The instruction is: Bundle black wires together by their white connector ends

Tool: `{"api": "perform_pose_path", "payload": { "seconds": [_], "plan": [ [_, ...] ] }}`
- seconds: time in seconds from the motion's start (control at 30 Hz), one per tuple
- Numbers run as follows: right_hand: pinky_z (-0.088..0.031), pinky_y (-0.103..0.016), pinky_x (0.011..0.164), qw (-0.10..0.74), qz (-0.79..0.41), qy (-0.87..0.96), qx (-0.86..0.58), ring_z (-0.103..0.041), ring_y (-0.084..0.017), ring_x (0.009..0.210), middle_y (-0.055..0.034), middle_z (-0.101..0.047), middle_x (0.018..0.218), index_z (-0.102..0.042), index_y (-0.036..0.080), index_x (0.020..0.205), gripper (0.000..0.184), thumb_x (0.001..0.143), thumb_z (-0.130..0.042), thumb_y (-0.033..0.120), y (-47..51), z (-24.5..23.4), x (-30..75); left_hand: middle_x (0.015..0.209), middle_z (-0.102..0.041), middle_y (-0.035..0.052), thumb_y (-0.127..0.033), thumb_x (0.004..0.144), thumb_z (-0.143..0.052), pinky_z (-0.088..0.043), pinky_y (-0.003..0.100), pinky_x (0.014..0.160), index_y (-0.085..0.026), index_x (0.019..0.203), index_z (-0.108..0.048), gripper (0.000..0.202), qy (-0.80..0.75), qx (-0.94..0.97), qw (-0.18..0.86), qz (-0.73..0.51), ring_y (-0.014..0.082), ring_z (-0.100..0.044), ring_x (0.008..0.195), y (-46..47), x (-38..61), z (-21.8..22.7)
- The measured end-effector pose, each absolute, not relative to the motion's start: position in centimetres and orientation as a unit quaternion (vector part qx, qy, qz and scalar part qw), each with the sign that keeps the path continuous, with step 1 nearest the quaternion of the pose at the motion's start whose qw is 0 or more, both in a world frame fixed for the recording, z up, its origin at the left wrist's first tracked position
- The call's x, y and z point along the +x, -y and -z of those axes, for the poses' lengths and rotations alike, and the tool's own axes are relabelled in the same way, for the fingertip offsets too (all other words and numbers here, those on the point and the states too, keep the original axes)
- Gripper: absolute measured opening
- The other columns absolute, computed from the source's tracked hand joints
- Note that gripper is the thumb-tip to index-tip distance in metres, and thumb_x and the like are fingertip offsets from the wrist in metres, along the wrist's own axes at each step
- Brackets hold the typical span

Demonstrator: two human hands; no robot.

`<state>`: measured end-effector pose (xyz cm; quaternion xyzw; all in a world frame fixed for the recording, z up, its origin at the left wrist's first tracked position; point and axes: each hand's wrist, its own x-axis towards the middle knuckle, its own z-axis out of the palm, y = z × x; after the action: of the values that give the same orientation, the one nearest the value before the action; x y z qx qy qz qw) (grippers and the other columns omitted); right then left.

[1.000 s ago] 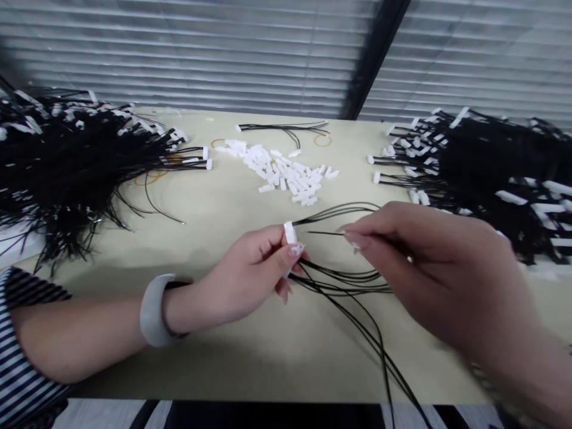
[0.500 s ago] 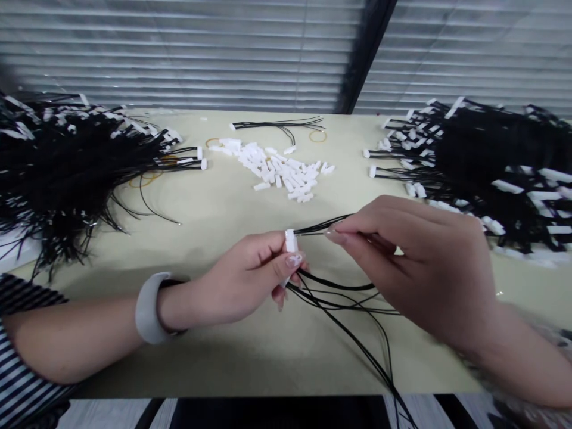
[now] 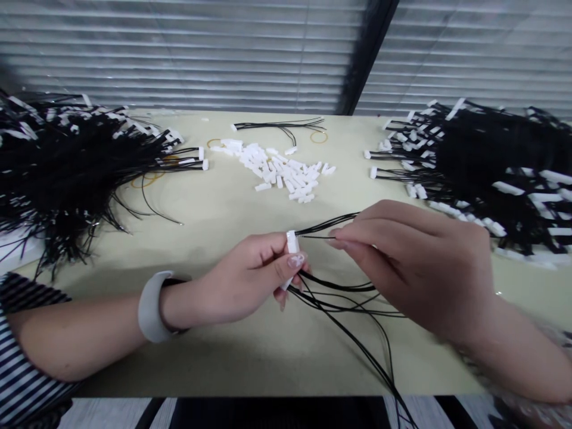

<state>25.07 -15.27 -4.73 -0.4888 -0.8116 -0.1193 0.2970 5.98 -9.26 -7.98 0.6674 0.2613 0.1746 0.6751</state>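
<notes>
My left hand [image 3: 254, 274] is closed, thumb and fingers pinching a white plastic connector [image 3: 292, 241]. Several black wires [image 3: 328, 223] run from the connector's upper end toward the right. My right hand [image 3: 415, 262] pinches a single thin black wire [image 3: 315, 237] close to the connector; its near end lies at the connector's right side. Whether that end sits inside the housing I cannot tell. More black wires [image 3: 357, 351] leave the lower part of the held piece, pass beneath my right hand and hang over the table's front edge.
Loose white connectors [image 3: 286, 173] lie heaped mid-table, with a wired harness [image 3: 281, 124] and a rubber band [image 3: 319, 137] behind. Black wire bundles with white connectors are piled at left [image 3: 89, 161] and right [image 3: 487, 155]. Window blinds [image 3: 179, 53] stand behind the table [image 3: 214, 363].
My right hand has shifted slightly, its fingertips still pinching the thin wire beside the connector. My left hand keeps its hold with almost no movement.
</notes>
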Motion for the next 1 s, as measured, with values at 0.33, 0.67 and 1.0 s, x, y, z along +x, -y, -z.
{"api": "perform_pose_path", "payload": {
  "seconds": [0.33, 0.67, 1.0],
  "plan": [
    [-0.039, -0.020, 0.052, 0.287, 0.139, 0.826, -0.465, -0.054, -0.008, 0.064, -0.0007, -0.061, 0.072, -0.062, 0.015, 0.072, 0.015, 0.071, -0.055, 0.002, 14.9, 5.6, 24.4, 0.066, -0.051, -0.0022, -0.032, 0.089, -0.040, -0.045, 0.017, 0.049, -0.014, 0.076, -0.049, 0.024, -0.242, 0.704, 0.649, -0.157, 0.0058, -0.048, 0.054, 9.5, 6.0, 8.2],
    [-0.042, -0.021, 0.057, 0.324, 0.153, 0.809, -0.467, -0.054, -0.010, 0.067, -0.0005, -0.060, 0.073, -0.059, 0.017, 0.075, 0.012, 0.074, -0.054, 0.007, 14.5, 6.3, 24.0, 0.068, -0.052, -0.0027, -0.033, 0.088, -0.042, -0.045, 0.016, 0.049, -0.015, 0.076, -0.049, 0.023, -0.246, 0.681, 0.667, -0.176, 0.0053, -0.049, 0.054, 9.6, 6.0, 8.5],
    [-0.029, -0.026, 0.050, 0.199, 0.035, 0.848, -0.489, -0.041, -0.010, 0.054, 0.0000, -0.046, 0.055, -0.055, 0.016, 0.059, 0.024, 0.081, -0.049, 0.024, 15.4, 4.9, 24.0, 0.068, -0.054, -0.0008, -0.041, 0.086, -0.044, -0.047, 0.021, 0.052, -0.014, 0.076, -0.049, 0.029, -0.310, 0.621, 0.668, -0.267, 0.0074, -0.053, 0.054, 9.1, 6.6, 8.8]
  ]
}}
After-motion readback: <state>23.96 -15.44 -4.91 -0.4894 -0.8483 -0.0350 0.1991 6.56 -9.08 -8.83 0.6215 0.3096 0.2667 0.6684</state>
